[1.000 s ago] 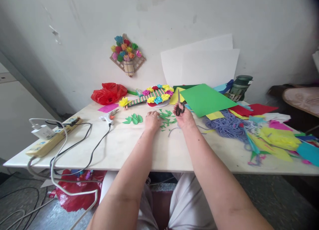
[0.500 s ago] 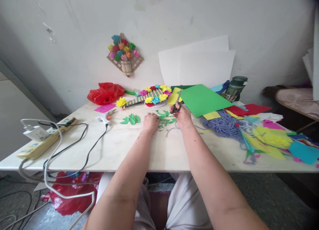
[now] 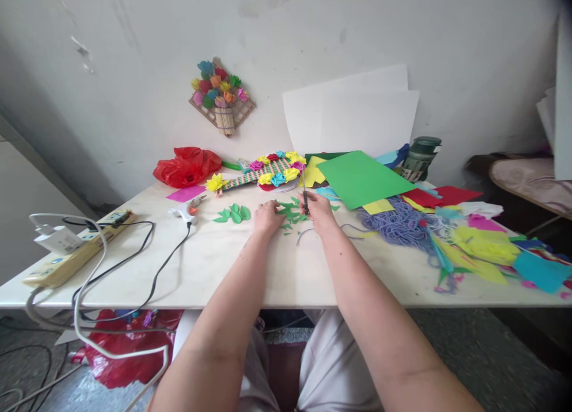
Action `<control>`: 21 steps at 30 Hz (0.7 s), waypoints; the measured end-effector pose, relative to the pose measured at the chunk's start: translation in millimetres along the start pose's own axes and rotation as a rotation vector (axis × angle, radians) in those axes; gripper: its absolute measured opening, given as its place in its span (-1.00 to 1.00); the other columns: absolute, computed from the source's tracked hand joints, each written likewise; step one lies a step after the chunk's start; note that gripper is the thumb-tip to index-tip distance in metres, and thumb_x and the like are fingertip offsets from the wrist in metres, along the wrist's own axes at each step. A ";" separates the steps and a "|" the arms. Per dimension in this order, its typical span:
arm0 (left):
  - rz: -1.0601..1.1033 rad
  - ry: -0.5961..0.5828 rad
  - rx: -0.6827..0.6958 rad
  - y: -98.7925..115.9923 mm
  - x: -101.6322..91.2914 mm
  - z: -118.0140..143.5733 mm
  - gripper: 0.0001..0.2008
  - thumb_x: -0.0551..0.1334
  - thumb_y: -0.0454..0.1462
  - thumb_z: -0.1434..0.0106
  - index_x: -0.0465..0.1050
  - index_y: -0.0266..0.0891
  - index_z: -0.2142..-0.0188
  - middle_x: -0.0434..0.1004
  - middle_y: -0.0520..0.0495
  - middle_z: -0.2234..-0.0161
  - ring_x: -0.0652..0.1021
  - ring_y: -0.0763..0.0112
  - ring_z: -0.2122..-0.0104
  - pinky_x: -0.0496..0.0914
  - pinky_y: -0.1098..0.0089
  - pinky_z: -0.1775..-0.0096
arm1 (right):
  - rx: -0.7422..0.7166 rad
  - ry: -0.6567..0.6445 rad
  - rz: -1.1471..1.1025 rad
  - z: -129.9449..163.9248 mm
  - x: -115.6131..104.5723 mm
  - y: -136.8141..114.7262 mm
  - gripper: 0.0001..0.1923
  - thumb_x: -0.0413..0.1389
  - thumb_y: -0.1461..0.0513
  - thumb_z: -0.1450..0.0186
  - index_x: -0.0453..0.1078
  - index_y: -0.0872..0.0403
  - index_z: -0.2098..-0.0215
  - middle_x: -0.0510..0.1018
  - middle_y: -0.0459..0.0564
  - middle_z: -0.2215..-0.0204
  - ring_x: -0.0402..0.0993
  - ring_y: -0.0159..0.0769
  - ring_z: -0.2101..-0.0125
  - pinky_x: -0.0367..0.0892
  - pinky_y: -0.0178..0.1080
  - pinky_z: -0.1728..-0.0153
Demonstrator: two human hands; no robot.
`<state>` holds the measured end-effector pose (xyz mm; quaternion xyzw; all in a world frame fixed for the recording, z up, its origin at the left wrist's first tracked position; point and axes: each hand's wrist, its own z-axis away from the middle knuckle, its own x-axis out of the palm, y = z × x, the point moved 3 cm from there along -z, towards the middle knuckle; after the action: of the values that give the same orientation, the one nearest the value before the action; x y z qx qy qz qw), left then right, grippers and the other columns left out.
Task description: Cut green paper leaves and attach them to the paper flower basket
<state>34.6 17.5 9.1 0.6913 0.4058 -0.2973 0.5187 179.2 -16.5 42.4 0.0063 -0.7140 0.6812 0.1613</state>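
Right now the left hand (image 3: 267,214) lies flat w/ fingers pinning green paper scraps (image 3: 292,212) to the surface (image 3: 250,269) so they stay put, while the right hand (image 3: 318,208) grips scissors (image 3: 305,197), blades up, just beside them.

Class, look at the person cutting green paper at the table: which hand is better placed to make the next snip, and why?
The right hand: it already grips the scissors, blades pointing away over the green paper scraps. The left hand rests on those scraps, likely better suited to steadying them.
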 end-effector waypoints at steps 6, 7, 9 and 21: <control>0.013 -0.052 0.003 -0.3 -0.4 -0.7 -0.85 0.24 -0.23 -0.09 0.50 -0.15 0.30 0.56 -0.06 0.28 0.47 0.25 0.15 0.26 0.33 0.12 | -0.061 -0.050 0.098 -3.4 -2.9 1.7 -0.69 0.26 0.08 -0.01 0.39 0.13 0.40 0.33 -0.21 0.72 0.21 -0.54 0.75 0.04 -0.46 0.79; 0.027 -0.045 0.006 -0.7 -0.3 -1.1 -0.89 0.23 -0.24 -0.09 0.50 -0.16 0.36 0.56 -0.07 0.29 0.47 0.25 0.16 0.27 0.33 0.13 | -0.061 -0.057 0.117 -4.2 -3.6 2.4 -0.68 0.27 0.09 0.01 0.40 0.13 0.40 0.34 -0.21 0.72 0.22 -0.54 0.75 0.04 -0.47 0.79; 0.118 -0.015 -0.006 -3.1 0.3 -2.9 -0.93 0.23 -0.27 -0.09 0.49 -0.18 0.43 0.56 -0.08 0.34 0.48 0.27 0.24 0.28 0.34 0.18 | -0.056 -0.075 0.155 -5.5 -4.9 3.6 -0.70 0.28 0.10 0.01 0.41 0.12 0.42 0.35 -0.20 0.72 0.23 -0.53 0.74 0.04 -0.48 0.79; 1.222 0.072 -0.165 -26.9 2.3 -14.3 -0.79 0.38 -0.32 0.12 0.43 -0.30 0.45 0.41 0.08 0.63 0.38 0.57 0.62 0.24 0.50 0.48 | -0.075 -0.200 0.319 -4.2 -17.1 -0.7 -0.76 0.26 0.12 -0.05 0.41 0.14 0.47 0.41 -0.16 0.71 0.23 -0.54 0.78 -0.04 -0.50 0.85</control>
<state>12.2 35.4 -1.5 0.7661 -0.0246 0.1096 0.6329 196.5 -16.0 39.1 -0.0451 -0.7434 0.6670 -0.0204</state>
